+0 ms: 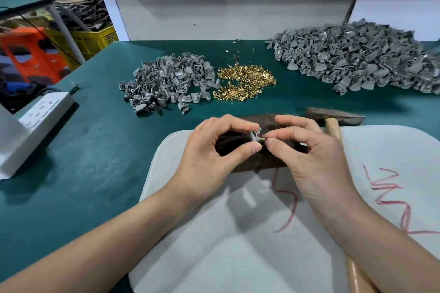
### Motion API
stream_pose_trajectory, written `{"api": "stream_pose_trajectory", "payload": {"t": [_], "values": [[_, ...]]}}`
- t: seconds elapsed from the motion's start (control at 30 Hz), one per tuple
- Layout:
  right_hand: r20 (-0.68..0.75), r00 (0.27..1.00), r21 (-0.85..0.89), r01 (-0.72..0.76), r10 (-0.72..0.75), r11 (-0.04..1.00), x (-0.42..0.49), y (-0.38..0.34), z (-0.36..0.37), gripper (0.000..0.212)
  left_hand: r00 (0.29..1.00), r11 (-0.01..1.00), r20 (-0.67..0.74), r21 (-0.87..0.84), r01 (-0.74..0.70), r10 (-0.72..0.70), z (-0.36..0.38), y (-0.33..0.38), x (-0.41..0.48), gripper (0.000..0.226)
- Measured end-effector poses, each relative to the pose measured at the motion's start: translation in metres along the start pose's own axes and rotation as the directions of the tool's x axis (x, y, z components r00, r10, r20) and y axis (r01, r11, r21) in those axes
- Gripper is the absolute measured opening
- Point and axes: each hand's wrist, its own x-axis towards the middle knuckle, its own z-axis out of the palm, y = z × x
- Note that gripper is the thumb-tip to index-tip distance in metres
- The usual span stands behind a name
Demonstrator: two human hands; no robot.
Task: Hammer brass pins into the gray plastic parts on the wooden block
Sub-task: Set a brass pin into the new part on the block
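Note:
My left hand [214,150] pinches a small gray plastic part [256,135] just above the dark wooden block [264,162]. My right hand [307,150] pinches a brass pin [262,141] whose tip sits at the part. Both hands meet over the block, which they partly hide. A hammer lies to the right, its dark head [333,115] behind the block and its wooden handle [333,129] running toward me under my right forearm. A heap of brass pins [247,83] lies beyond the block.
A small pile of gray parts [166,81] lies left of the pins and a large one [362,57] at the far right. The block rests on a white pad [238,233] with red marks over the green mat [95,150]. A white power strip [45,112] sits left.

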Motion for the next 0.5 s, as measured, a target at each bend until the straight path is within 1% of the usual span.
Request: {"api": "stream_pose_trajectory", "payload": {"t": [0.13, 0.33, 0.5], "values": [[0.014, 1.000, -0.010, 0.002, -0.002, 1.000, 0.0003, -0.0003, 0.0003, 0.015, 1.000, 1.000, 0.004, 0.006, -0.006, 0.006, -0.0002, -0.0007, -0.0005, 0.021], [-0.006, 0.999, -0.071, 0.036, -0.036, 0.997, 0.0002, 0.0005, 0.0016, 0.020, 0.999, 0.997, 0.002, 0.069, -0.039, 0.039, 0.0005, -0.0001, 0.0009, 0.023], [-0.034, 0.997, -0.142, 0.058, -0.064, 0.988, 0.0013, 0.0025, 0.0027, 0.020, 0.999, 0.997, 0.003, 0.070, -0.043, 0.043, 0.0009, -0.0004, 0.0012, 0.024]]}}
